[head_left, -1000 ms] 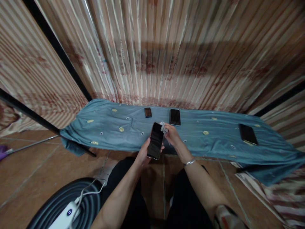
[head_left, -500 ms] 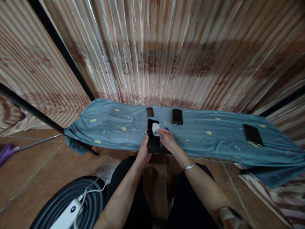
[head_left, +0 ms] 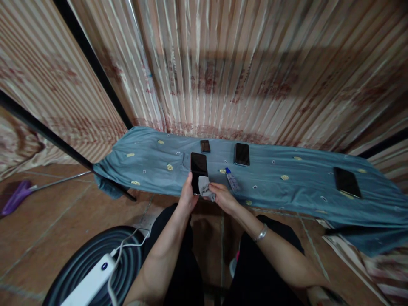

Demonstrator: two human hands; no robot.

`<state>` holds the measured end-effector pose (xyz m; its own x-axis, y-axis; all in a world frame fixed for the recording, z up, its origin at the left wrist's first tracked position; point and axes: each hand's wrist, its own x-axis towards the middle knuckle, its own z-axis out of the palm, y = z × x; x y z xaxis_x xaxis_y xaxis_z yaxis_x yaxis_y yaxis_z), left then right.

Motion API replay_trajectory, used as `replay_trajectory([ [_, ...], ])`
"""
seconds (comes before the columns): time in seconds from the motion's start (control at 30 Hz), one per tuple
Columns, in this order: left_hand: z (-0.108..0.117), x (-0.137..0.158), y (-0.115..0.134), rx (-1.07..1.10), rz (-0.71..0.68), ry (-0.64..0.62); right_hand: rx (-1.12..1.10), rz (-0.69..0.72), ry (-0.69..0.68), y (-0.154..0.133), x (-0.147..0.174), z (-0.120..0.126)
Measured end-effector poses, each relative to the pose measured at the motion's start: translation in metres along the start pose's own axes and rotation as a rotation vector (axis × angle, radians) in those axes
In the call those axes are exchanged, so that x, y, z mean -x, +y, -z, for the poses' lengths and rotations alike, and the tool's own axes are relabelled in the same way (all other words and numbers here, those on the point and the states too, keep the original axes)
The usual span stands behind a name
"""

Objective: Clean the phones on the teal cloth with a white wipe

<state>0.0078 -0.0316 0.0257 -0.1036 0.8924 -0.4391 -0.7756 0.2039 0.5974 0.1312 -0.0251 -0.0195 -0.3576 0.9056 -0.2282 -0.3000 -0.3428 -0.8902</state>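
A black smartphone (head_left: 199, 163) is held upright over the front edge of the cloth-covered bench by my left hand (head_left: 187, 195), which grips its lower left side. My right hand (head_left: 223, 197) pinches a small grey cloth (head_left: 204, 185) against the lower right part of the phone's screen. Just right of the cloth, a clear bottle with a blue cap (head_left: 233, 180) lies on the bench. Behind the phone lies a small dark flat object (head_left: 205, 146), and to its right a second dark phone (head_left: 242, 154).
Another dark phone (head_left: 347, 182) lies at the bench's right end. The blue patterned sheet (head_left: 153, 165) covers the bench. Black poles (head_left: 92, 63) flank it, with a striped curtain behind. At lower left, a white power bank (head_left: 91, 282) with cables rests on a black round stool.
My right hand has moved the cloth down from the middle of the screen to its lower part. The bottle now shows fully. The view has shifted slightly.
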Motion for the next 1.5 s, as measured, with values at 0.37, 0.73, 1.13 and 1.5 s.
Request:
replay_trajectory([
  [0.37,0.004,-0.007,0.003,0.033,0.06,-0.036,0.402,0.022,-0.17,-0.018,0.026,0.028],
  [0.73,-0.001,-0.007,-0.002,0.028,0.093,-0.083,0.549,0.336,0.212,-0.044,0.036,0.083],
  [1.13,-0.013,-0.006,-0.011,0.061,0.158,-0.096,1.22,0.914,-0.048,-0.025,0.043,0.003],
  [1.5,0.002,-0.009,-0.02,0.127,0.12,-0.047,1.37,1.041,-0.066,0.0,0.034,-0.002],
])
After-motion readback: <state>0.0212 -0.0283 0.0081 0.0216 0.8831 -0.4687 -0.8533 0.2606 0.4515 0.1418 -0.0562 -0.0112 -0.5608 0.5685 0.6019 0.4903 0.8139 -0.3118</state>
